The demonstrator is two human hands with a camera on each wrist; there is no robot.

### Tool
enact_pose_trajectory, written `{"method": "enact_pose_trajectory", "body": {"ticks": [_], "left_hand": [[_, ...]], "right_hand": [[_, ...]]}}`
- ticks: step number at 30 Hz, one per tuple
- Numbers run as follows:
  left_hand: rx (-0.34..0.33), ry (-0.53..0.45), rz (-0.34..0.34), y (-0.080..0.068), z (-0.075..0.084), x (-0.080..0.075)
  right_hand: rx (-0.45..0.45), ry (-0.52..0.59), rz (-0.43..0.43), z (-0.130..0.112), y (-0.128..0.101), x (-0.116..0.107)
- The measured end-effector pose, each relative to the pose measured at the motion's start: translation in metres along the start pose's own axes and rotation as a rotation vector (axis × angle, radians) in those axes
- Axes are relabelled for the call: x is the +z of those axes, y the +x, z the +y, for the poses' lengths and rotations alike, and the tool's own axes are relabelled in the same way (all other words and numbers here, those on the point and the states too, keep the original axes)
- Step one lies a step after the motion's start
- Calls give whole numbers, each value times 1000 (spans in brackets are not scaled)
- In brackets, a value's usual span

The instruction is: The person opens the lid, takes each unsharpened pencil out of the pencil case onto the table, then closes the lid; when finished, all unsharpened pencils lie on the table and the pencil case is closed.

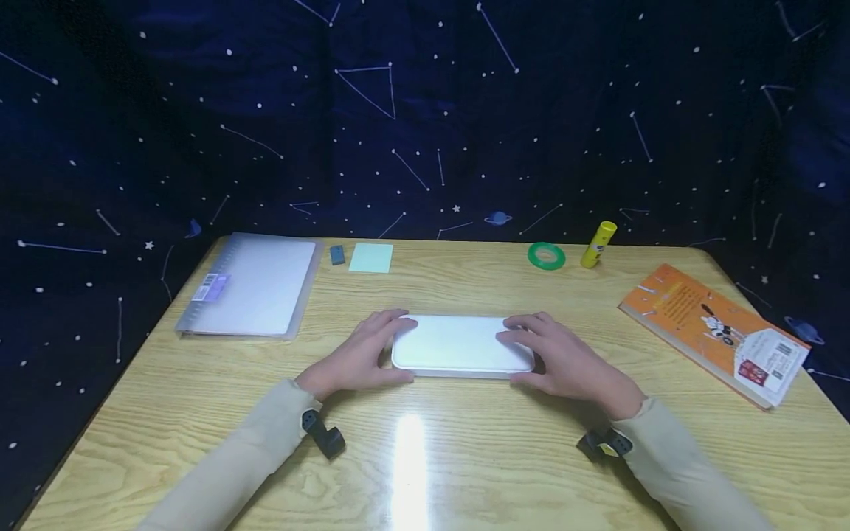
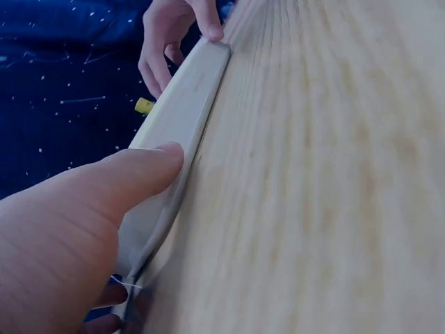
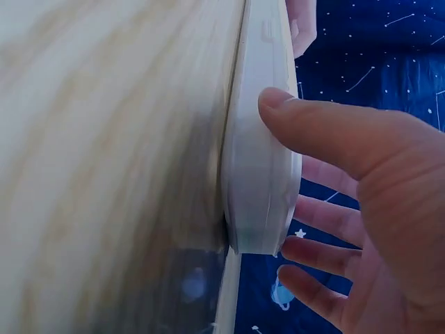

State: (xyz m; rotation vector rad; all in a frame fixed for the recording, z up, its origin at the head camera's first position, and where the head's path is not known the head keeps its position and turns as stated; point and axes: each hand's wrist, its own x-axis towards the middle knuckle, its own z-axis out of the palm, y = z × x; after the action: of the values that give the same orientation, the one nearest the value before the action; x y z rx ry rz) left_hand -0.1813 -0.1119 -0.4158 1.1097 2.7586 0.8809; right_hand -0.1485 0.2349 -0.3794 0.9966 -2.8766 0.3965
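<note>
A flat white case (image 1: pixel 461 345) with rounded corners lies in the middle of the wooden table (image 1: pixel 425 457). My left hand (image 1: pixel 388 348) grips its left end, thumb on the near edge and fingers curled over the far side. At the other end my right hand (image 1: pixel 531 352) holds it the same way. In the left wrist view my thumb (image 2: pixel 139 174) presses the case's side (image 2: pixel 184 104). The right wrist view shows the thumb (image 3: pixel 313 122) on the case's near wall (image 3: pixel 261 174), with the fingers spread behind it.
A translucent folder (image 1: pixel 249 286) lies at the back left, with a small blue eraser (image 1: pixel 337 254) and a pale green note pad (image 1: pixel 371 258) beside it. A green tape roll (image 1: pixel 547 256) and yellow glue stick (image 1: pixel 598 244) sit back right. An orange book (image 1: pixel 717 332) lies far right.
</note>
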Motion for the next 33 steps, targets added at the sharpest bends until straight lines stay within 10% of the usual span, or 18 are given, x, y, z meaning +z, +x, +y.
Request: {"method": "enact_pose_trajectory", "body": {"ticks": [11,33], "left_hand": [[-60,-32,109,-5,-4,11],[-363,-445,341,8,21,28]], "right_hand": [[-20,2,38,-9,2,3],[-174,-127,237,-36,41,7]]}}
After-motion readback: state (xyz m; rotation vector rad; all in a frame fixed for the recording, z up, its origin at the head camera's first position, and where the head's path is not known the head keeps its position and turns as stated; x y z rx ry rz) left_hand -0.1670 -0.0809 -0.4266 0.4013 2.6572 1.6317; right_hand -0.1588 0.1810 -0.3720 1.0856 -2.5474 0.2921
